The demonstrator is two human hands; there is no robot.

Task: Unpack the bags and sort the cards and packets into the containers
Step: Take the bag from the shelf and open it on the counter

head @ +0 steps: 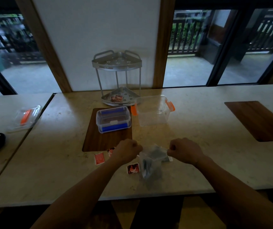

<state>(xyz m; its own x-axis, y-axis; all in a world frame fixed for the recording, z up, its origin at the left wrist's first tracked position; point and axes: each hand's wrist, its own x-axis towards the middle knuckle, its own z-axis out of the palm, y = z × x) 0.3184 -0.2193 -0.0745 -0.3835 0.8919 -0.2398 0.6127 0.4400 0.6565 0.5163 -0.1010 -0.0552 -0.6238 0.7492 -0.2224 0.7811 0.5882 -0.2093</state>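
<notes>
Bag [150,160] | left hand [127,151] fingers pinching its rim | right hand [184,150] fingers pinching opposite rim

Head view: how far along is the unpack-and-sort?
Early. Done: two red packets lie on the lower tier of the metal corner rack. In hand: left hand and right hand each grip an edge of a clear plastic bag, dark contents inside. Left: three loose red cards on the table; the orange-latched bin looks empty; the blue-clip box is shut.
</notes>
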